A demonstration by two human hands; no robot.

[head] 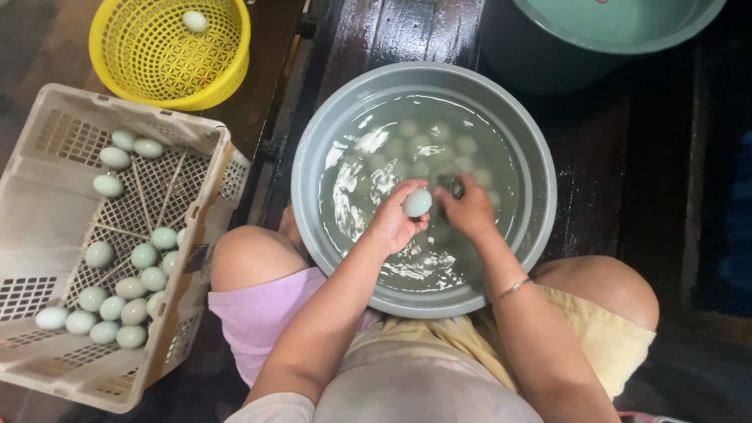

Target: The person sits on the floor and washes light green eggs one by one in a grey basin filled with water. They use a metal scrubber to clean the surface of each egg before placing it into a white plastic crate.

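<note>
Over grey basin (540, 196): left hand (392, 223) fingers curled around pale green egg (417, 203); right hand (468, 210) just beside, fingers closed on dark scrubber (450, 185). Crate (47, 196) left of basin.

A yellow plastic basket (168, 55) holding one pale egg (195, 21) sits beside a beige crate (47, 196) of pale green eggs (129, 286); a teal tub (595, 39) stands apart.
</note>
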